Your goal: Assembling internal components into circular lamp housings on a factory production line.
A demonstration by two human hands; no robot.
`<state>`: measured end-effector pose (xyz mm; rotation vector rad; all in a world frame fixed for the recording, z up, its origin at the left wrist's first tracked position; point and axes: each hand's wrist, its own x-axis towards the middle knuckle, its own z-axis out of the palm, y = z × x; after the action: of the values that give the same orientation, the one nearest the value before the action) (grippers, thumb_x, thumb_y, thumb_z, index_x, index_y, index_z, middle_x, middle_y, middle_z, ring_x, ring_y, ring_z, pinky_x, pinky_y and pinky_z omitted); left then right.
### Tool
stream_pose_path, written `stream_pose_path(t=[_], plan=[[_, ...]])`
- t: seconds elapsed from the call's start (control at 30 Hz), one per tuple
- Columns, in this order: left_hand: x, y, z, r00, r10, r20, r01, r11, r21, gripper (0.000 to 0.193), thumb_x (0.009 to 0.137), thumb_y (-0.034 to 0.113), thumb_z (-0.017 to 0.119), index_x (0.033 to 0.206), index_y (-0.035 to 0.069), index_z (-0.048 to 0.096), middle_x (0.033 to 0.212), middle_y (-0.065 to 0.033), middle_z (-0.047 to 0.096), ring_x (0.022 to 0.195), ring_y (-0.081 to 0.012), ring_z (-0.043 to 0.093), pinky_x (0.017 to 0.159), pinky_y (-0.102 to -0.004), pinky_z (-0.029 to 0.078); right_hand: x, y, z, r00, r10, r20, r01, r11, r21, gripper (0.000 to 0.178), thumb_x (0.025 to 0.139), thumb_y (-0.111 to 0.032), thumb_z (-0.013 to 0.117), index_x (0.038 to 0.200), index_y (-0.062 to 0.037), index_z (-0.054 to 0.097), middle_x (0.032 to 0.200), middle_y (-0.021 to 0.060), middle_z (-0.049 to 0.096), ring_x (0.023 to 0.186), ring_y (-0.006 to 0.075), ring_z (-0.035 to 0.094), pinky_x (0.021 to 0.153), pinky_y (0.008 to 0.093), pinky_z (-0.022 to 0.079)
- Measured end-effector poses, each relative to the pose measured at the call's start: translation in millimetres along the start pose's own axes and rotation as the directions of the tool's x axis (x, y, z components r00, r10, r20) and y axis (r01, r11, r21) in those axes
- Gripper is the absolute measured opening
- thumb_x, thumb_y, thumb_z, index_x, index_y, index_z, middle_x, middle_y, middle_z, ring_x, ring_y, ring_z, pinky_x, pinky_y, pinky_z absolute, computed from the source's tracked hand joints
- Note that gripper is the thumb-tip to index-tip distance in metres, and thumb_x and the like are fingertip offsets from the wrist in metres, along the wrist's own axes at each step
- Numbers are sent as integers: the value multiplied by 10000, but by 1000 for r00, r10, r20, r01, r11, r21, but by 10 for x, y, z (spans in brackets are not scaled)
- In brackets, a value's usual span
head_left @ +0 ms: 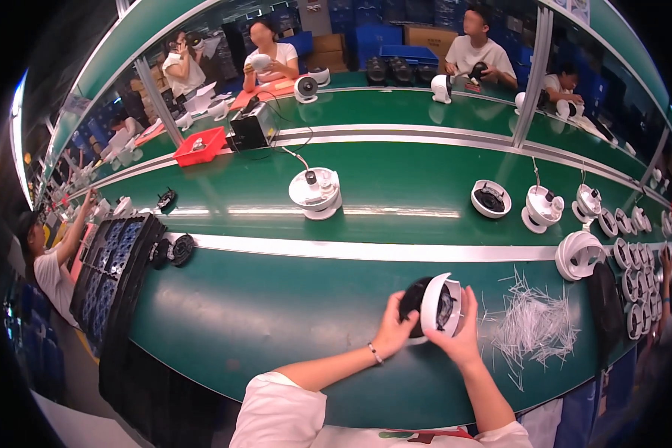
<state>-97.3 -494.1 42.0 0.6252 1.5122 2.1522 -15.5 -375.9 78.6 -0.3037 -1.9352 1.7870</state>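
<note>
Holding black part (412, 294) in left hand (393, 325), white shell (430, 306) in right hand (460, 336), fingers curled round each, near front edge of bench (276, 313); parts together, seating unclear.

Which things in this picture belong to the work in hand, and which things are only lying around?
Belonging to the work:
white shell, in the right hand
black part, in the left hand
similar white bowl with black insert, probably

Apparently just lying about:
pile of thin white strips, untouched; its use is unclear
red bin
black box with cables
</note>
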Motion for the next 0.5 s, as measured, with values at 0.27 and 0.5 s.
stream_pose_path(t=[0.27, 0.5], plan=[[97, 279, -276, 623, -314, 717, 782, 252, -570, 636, 789, 518, 381, 1294, 144, 278, 1301, -93, 320, 1204, -287, 289, 987, -475, 215, -45, -146, -4, 969, -191, 158, 219, 959, -179, 1108, 483, -224, 804, 1301, -1, 90, 1249, 191, 248, 1153, 285, 319, 954, 378, 284], [122, 217, -187, 676, -509, 532, 727, 345, -594, 530, 796, 519, 389, 1163, 143, 456, 1104, -97, 502, 1068, -281, 444, 878, -505, 355, -100, -177, -30, 950, -241, 198, 297, 893, -338, 1201, 404, -299, 833, 1305, -6, 94, 1234, 192, 278, 1127, 326, 321, 939, 413, 285]])
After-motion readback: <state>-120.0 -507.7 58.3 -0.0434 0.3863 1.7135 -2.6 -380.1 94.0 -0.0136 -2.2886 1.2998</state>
